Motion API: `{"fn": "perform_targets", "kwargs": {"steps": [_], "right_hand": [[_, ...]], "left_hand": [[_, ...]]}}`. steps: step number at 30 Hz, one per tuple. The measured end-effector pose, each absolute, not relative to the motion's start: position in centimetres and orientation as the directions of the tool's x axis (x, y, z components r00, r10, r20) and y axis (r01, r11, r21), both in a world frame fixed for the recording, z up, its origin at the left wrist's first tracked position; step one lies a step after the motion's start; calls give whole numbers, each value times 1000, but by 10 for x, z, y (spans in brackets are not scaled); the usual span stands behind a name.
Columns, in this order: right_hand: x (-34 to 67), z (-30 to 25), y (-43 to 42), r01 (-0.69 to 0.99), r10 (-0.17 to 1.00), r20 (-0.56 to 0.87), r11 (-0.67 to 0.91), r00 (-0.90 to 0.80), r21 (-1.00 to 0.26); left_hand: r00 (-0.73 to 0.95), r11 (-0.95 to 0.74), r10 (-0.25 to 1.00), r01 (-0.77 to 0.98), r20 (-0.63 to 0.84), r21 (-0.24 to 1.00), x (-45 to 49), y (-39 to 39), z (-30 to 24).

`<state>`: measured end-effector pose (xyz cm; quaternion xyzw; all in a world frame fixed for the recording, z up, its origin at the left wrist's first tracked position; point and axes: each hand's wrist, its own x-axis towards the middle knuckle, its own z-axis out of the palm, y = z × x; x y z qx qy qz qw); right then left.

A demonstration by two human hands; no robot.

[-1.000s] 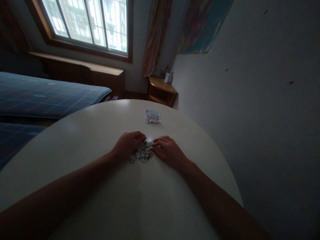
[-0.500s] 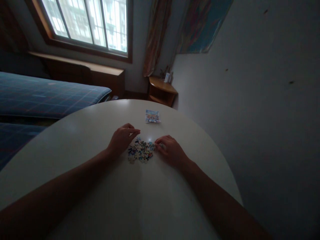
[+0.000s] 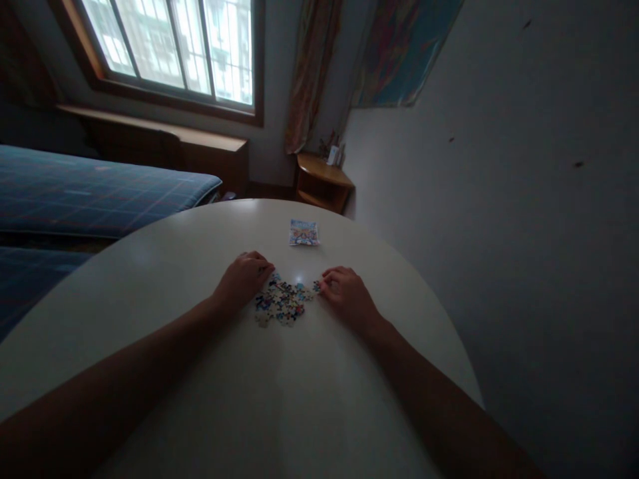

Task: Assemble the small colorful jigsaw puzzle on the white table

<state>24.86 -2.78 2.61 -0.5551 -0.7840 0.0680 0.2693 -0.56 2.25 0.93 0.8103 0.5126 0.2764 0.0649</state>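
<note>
The left grip [image 3: 242, 279] has its fingers bent and the tips drawn close together at the upper left edge of a heap of jigsaw pieces [image 3: 280, 303]; whether anything is pinched between them I cannot tell. The heap lies just to the right of that grip and a little nearer the person, its small, mixed-colour pieces spread flat on the white, round-edged surface [image 3: 299, 399]. The right grip [image 3: 347, 296] is across the heap, fingers curled, with a small cluster of dark and blue pieces [image 3: 316, 287] right at its tips; I cannot tell whether the fingers clamp it or only touch it. Beyond both grips, roughly between them, a printed picture packet [image 3: 303, 233] lies flat on the surface. Farther out, past the left grip, is a plaid mattress [image 3: 100, 193]; well beyond the right grip stands a wooden corner shelf [image 3: 324, 169].
</note>
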Motion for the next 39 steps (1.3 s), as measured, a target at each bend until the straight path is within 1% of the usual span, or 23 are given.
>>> {"fn": "perform_targets", "kwargs": {"steps": [4, 7, 9, 12, 14, 17, 21, 25, 27, 30, 32, 35, 39], "right_hand": [[249, 24, -26, 838, 915, 351, 345, -200, -423], [248, 23, -27, 835, 910, 362, 354, -203, -422], [247, 23, -28, 816, 891, 379, 406, -251, -412], [248, 22, -30, 759, 822, 405, 545, -400, -357], [248, 22, -31, 725, 779, 404, 611, -480, -316], [248, 21, -31, 711, 757, 396, 640, -519, -292], [248, 21, -28, 714, 747, 410, 647, -523, -268], [248, 21, -25, 747, 780, 421, 600, -464, -287], [248, 21, -24, 764, 815, 415, 550, -403, -338], [249, 21, -22, 792, 879, 393, 434, -270, -429], [252, 21, -20, 810, 905, 381, 365, -191, -460], [258, 21, -17, 832, 922, 371, 290, -111, -473], [264, 20, -13, 858, 942, 336, 184, -13, -480]], "left_hand": [[327, -477, 856, 800, 401, 365, -6, 23, 5], [309, -470, 852, 807, 422, 357, -5, 23, 3], [295, -467, 848, 810, 441, 356, -5, 22, 3], [291, -480, 834, 803, 469, 355, -2, 20, 5], [303, -496, 825, 793, 476, 355, 0, 18, 6], [326, -516, 818, 779, 474, 356, 3, 15, 7], [343, -534, 811, 765, 475, 360, 4, 14, 6], [368, -564, 796, 739, 480, 369, 3, 16, 6], [398, -593, 781, 715, 481, 371, 3, 16, 5], [470, -651, 745, 669, 474, 360, 3, 13, 5], [534, -699, 707, 629, 464, 340, 4, 11, 6], [605, -742, 667, 593, 434, 313, 5, 8, 9], [624, -741, 671, 592, 401, 317, 6, 5, 13]]}}
